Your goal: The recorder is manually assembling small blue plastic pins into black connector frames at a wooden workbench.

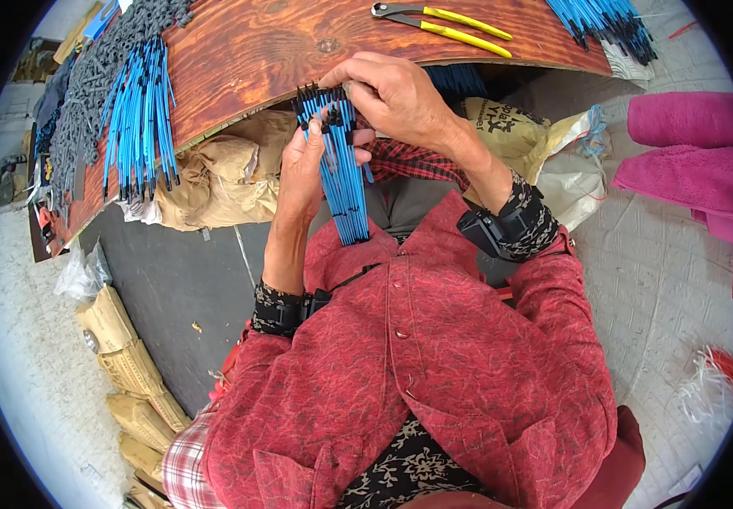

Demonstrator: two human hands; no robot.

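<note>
A bundle of thin blue rods (346, 191) with black tips stands between my hands, its lower end against my red jacket. My left hand (305, 161) is wrapped round the upper part of the bundle, thumb in front and fingertips showing on the right side. At the top, my right hand (396, 97) has its thumb and index finger pinched together by the black ends. Whatever lies in that pinch is too small to make out. Beyond my hands, pliers with yellow handles (466, 30) rest on the brown wooden table (248, 51).
At the table's left lie more blue rods (139, 119) beside a heap of grey plastic pieces (86, 110). Another blue bundle (604, 25) is at the far right. Brown paper (235, 165) and a pale sack (527, 140) sit below the table edge. Magenta cushions (688, 161) stand right.
</note>
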